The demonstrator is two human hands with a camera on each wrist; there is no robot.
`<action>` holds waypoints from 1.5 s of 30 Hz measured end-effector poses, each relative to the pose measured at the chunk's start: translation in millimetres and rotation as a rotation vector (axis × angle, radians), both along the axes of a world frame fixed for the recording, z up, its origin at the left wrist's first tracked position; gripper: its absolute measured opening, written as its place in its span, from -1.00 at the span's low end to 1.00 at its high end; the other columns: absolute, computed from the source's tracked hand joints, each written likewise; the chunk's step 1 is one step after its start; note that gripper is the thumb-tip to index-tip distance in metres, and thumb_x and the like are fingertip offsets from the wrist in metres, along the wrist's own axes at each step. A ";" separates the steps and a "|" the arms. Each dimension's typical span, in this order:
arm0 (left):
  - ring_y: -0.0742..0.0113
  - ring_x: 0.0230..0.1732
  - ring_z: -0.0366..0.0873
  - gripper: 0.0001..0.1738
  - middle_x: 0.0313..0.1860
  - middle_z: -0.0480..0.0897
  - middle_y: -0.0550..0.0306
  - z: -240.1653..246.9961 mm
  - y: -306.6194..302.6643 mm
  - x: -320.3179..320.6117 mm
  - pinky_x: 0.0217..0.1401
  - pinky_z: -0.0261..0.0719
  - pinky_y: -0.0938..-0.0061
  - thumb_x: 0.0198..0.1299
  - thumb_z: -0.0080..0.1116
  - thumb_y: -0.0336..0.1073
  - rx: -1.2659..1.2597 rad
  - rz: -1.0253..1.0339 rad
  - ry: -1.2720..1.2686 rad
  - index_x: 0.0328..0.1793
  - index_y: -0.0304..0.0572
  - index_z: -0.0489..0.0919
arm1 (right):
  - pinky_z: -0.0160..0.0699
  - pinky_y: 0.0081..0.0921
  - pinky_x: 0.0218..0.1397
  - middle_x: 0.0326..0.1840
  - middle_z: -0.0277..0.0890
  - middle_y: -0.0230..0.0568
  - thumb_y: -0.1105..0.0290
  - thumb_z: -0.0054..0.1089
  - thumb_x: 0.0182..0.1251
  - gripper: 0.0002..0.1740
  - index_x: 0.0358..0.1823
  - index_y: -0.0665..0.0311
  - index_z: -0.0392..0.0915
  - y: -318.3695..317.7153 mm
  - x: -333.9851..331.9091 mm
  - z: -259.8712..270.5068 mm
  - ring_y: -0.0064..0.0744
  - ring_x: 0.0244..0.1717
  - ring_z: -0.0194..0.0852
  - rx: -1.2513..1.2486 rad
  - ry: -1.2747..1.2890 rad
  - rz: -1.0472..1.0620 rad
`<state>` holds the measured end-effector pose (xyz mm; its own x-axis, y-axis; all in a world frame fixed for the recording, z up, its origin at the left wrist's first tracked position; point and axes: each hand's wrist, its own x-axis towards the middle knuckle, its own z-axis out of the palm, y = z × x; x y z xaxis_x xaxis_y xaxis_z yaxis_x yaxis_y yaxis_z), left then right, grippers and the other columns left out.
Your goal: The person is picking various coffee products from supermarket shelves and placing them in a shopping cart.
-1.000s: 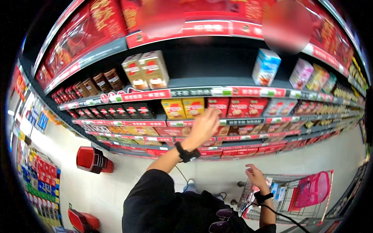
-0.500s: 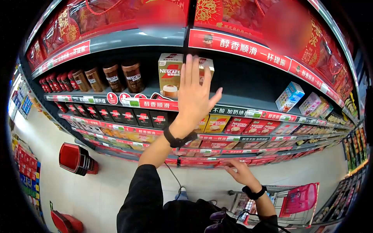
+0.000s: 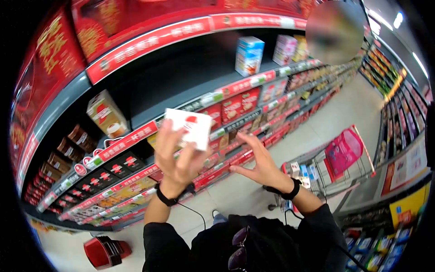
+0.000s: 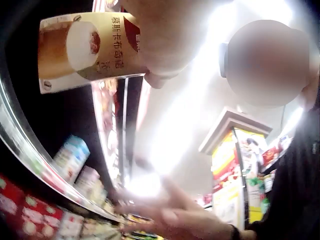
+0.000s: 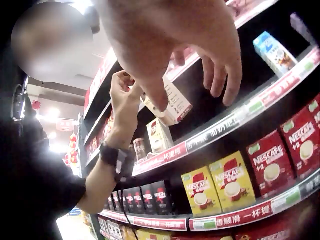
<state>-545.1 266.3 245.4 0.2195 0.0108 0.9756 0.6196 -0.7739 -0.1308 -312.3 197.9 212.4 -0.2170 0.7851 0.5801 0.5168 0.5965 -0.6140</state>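
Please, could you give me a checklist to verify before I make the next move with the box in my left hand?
1. Left hand holds the box: ok.
2. Right hand is free of goods: ok.
3. Box is over the shopping cart: not ok, it is in front of the shelves.
4. Cart is empty: not ok, packs are inside.
5. Box is undamaged all round: cannot tell, some sides are hidden.

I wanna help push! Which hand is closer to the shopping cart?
Right. The right hand is open, near the front of the shopping cart; the left hand is farther away, holding a cappuccino box by the shelves.
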 end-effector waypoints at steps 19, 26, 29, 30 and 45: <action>0.10 0.16 0.61 -0.64 0.12 0.62 -0.09 -236.6 -162.5 216.4 0.20 0.62 0.30 0.36 0.22 -0.32 -1.762 -0.605 0.755 0.22 -0.30 0.55 | 0.60 0.01 0.05 -0.02 0.60 0.32 0.22 0.48 0.02 -0.22 0.18 0.31 0.19 -249.3 372.0 -378.4 0.32 0.04 0.60 -0.759 0.255 -1.325; 0.12 0.06 0.66 -0.66 0.01 0.66 -0.11 -323.2 -159.1 292.3 0.06 0.69 0.28 0.34 0.20 -0.29 -1.713 -0.680 1.006 0.17 -0.31 0.56 | 0.59 -0.03 0.16 0.10 0.60 0.27 0.27 0.44 0.17 -0.08 0.47 0.31 0.07 -224.9 378.6 -400.5 0.29 0.10 0.60 -0.837 0.457 -1.115; -0.02 0.21 0.57 -0.55 0.17 0.58 -0.20 -369.4 -146.5 332.8 0.19 0.63 0.16 0.28 0.20 -0.31 -1.566 -0.684 1.178 0.28 -0.25 0.50 | 0.57 -0.04 0.21 0.20 0.51 0.34 0.34 0.27 0.26 -0.14 0.55 0.25 0.05 -218.4 372.1 -466.2 0.34 0.17 0.53 -0.507 0.235 -1.147; -0.08 0.29 0.52 -0.47 0.26 0.52 -0.24 -392.0 -141.5 342.9 0.25 0.59 0.11 0.25 0.21 -0.32 -1.468 -0.675 1.217 0.36 -0.23 0.45 | 0.63 -0.01 0.11 0.18 0.52 0.32 0.34 0.25 0.27 -0.19 0.52 0.27 0.11 -220.2 366.9 -480.7 0.38 0.12 0.54 -0.243 0.085 -1.158; -0.04 0.71 -0.08 -0.36 0.66 0.13 -0.08 -457.2 -121.4 418.1 0.61 -0.08 -0.30 0.34 0.00 -0.26 -0.809 -0.166 1.678 0.58 0.13 0.31 | 0.06 0.11 0.55 0.13 0.56 0.07 0.37 0.20 0.23 -0.28 0.46 0.30 0.25 -313.1 238.5 -427.5 0.06 0.36 0.36 -0.747 -0.444 -0.814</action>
<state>-127.0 144.9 -211.8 0.8687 0.1822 -0.4606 0.1725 -0.9830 -0.0636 -73.9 -115.2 -215.0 0.4350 0.8969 -0.0790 0.8333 -0.4343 -0.3422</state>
